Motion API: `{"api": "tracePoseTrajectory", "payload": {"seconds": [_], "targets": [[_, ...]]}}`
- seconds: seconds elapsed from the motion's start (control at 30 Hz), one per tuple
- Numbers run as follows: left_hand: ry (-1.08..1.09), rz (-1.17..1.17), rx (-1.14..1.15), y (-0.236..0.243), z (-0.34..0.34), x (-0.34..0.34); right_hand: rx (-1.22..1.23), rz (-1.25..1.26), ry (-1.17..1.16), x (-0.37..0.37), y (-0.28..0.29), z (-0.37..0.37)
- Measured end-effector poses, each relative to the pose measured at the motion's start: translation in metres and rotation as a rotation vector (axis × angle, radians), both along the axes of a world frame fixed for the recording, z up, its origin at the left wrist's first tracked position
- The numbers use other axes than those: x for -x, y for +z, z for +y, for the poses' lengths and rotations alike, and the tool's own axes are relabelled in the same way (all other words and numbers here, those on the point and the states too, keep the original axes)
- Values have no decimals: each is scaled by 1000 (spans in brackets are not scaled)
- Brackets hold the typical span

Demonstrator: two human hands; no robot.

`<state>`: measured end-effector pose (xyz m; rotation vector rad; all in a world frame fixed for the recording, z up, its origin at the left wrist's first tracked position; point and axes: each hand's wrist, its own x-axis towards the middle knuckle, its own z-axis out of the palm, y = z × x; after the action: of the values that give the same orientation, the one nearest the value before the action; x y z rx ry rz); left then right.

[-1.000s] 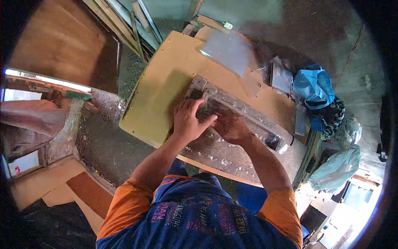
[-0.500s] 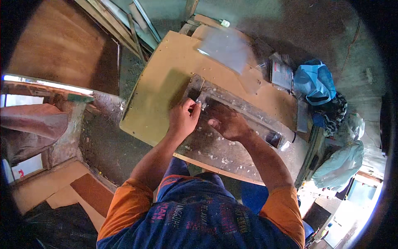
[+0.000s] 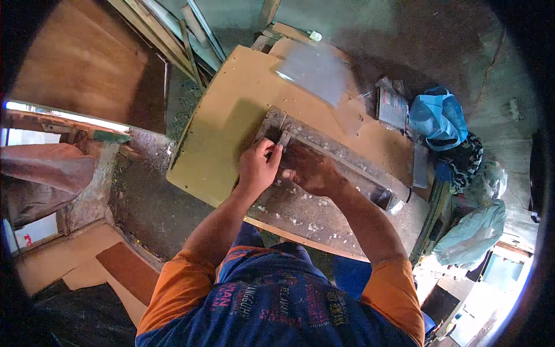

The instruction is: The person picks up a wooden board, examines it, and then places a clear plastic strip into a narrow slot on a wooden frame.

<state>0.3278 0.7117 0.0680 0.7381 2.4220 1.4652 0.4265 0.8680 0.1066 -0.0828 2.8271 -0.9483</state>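
A worn, stained board (image 3: 295, 202) with pale flecks lies under both of my hands. My left hand (image 3: 258, 165) is pinched at the board's left part, its thumb and forefinger closed on a small pale strip (image 3: 284, 139) whose kind I cannot make out. Just to the right, my right hand (image 3: 315, 172) lies low over the board in shadow. Its fingers stretch toward the left hand and its thumb stands apart; I see nothing held in it. A long flat bar (image 3: 352, 159) runs along the board's far side, beyond my right hand.
The board rests on a tan tabletop (image 3: 222, 133). A clear plastic sheet (image 3: 312, 69) lies at the far side. To the right are a flat pack (image 3: 393, 107), a blue plastic bag (image 3: 437, 118) and a pale green bag (image 3: 474, 234). Planks (image 3: 153, 34) lean at the far left.
My right hand has shifted slightly left, its thumb closer to my left hand. The left hand keeps its pinch in nearly the same place.
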Motion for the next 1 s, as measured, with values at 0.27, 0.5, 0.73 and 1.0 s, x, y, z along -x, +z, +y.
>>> {"api": "tracePoseTrajectory", "payload": {"seconds": [0.27, 0.5, 0.73, 1.0], "targets": [[24, -37, 12, 7, 0, 2, -126, -72, -121, -52, 20, 16], [-1, -81, -74, 2, -2, -1, -243, 99, -304, -107, 15, 14], [54, -19, -36, 10, 6, -1, -407, 187, -402, -134, 6, 12], [52, -76, -116, 4, 5, -6, -248, 97, -491, -149, 21, 19]]}}
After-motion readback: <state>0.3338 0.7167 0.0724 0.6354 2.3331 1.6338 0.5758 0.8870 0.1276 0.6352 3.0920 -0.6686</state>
